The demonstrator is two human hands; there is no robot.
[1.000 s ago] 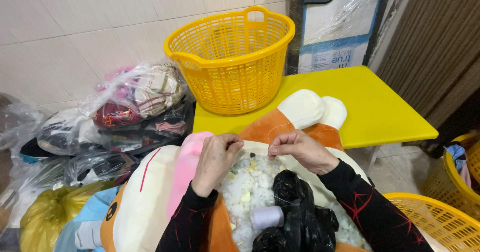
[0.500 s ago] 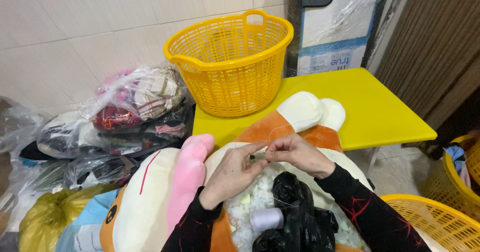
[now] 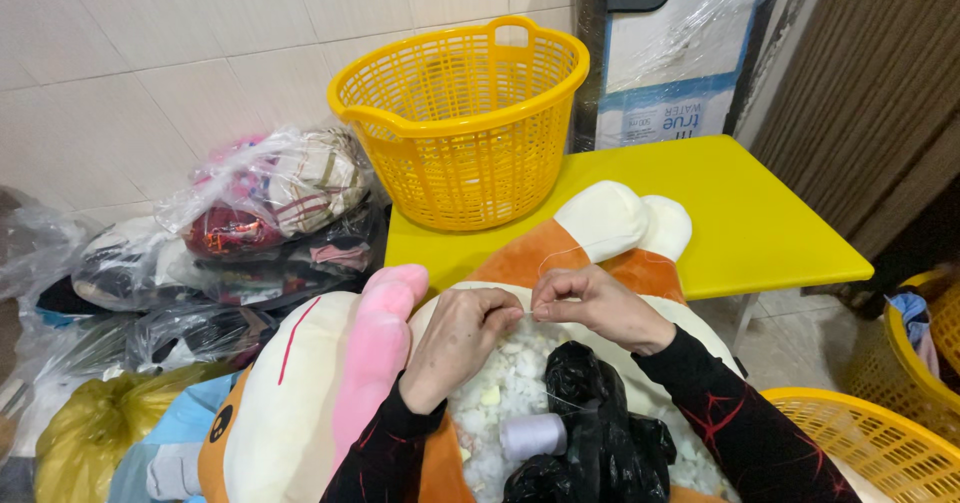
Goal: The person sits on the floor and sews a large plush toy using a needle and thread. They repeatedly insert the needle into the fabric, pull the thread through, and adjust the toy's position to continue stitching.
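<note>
Plush toy [image 3: 600, 225]: we see a large orange, cream and pink stuffed animal lying across our lap, its cream feet resting on the near edge of the yellow tabletop [image 3: 760, 213] at 12 o'clock from our hands.
Open seam: white stuffing [image 3: 500, 383] shows through a gap in the belly, directly under both hands.
Left hand [image 3: 455, 338]: it rests on the seam edge, fingers curled closed and pinching the cream fabric.
Right hand [image 3: 595, 306]: at 3 o'clock of the left, fingertips almost touching it; fingers pinched shut, seemingly on a needle too small to make out, with a thin thread [image 3: 556, 259] looping up toward 12 o'clock.
Thread spool [image 3: 532, 435]: a pale lilac spool lies on the stuffing at 6 o'clock from the hands.
Black plastic bag [image 3: 590, 413]: crumpled, just beside the spool at its 3 o'clock.
Laundry basket [image 3: 462, 123]: yellow, upright on the tabletop at 11 o'clock, well apart from the hands.
Bagged clothes [image 3: 270, 203]: clear plastic bundles piled at 9 to 10 o'clock.
Second yellow basket [image 3: 870, 443]: its rim sits at 4 o'clock.
</note>
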